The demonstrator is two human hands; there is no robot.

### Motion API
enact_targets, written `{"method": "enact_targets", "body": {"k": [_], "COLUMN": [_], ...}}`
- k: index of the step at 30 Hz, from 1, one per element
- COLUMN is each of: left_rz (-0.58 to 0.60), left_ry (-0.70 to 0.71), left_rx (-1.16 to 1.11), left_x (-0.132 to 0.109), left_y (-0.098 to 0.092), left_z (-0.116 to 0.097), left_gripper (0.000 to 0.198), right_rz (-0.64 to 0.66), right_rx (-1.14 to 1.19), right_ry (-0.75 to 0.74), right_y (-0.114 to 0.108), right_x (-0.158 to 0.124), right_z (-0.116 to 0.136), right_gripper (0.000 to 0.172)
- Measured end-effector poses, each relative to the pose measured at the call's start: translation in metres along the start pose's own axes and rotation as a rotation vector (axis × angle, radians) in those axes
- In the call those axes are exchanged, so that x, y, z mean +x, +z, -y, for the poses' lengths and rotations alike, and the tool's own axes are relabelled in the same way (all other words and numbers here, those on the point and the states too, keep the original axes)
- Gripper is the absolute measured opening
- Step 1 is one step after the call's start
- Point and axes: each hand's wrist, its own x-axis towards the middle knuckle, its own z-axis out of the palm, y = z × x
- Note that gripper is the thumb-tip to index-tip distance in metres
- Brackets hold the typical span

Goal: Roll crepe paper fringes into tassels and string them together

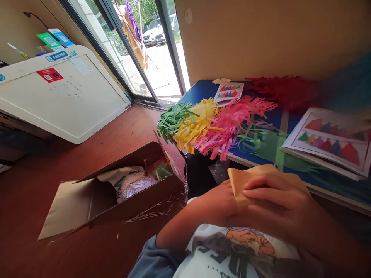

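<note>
A folded sheet of yellow-orange paper [238,175] is between my two hands, just in front of the table edge and above my lap. My right hand [278,200] pinches it from the near side, thumb and fingers bent over the paper. Behind the sheet, my left hand [218,202] grips its left part, and most of those fingers are hidden. Beyond my hands, fringed paper strips lie in green [176,117], yellow [193,125] and pink [228,123] bunches. Flat green tissue paper [265,144] spreads beside them.
The blue table [197,89] bears red fringed paper [284,90], a small printed card [231,92] and a larger printed booklet [333,139]. An opened cardboard box [139,204] holding shredded paper sits on the floor at left. Past it stand a whiteboard [87,96] and a glass door [130,42].
</note>
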Motion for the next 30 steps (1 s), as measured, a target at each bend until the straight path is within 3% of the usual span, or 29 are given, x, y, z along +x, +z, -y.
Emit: {"method": "enact_targets", "body": {"k": [3, 5, 9, 13, 20, 30], "left_rz": [0.002, -0.072, -0.267, -0.285, -0.288, -0.116], "left_ry": [-0.057, -0.171, -0.449, -0.571, -0.492, -0.543], "left_rx": [-0.438, -0.738, -0.999, -0.916, -0.456, -0.233], "left_x": [-0.007, -0.012, -0.012, -0.007, -0.008, -0.005], "left_y": [0.008, 0.018, 0.032, 0.034, 0.029, 0.020], "left_z": [0.002, 0.005, 0.010, 0.008, -0.001, -0.020], "left_gripper": [0.063, 0.074, 0.066, 0.059, 0.029, 0.019], "right_rz": [-0.113, -0.153, -0.180, -0.214, -0.176, -0.094], "right_rx": [-0.111, -0.164, -0.271, -0.314, -0.271, -0.393], "right_ry": [-0.079, -0.079, -0.022, -0.001, 0.126, -0.114], "right_y": [0.003, 0.007, 0.015, 0.020, 0.016, -0.002], "right_x": [0.000, -0.002, -0.012, -0.021, -0.022, -0.014], "right_z": [0.009, 0.011, 0.003, -0.006, -0.006, 0.003], "right_gripper": [0.012, 0.018, 0.020, 0.019, 0.008, 0.022]}}
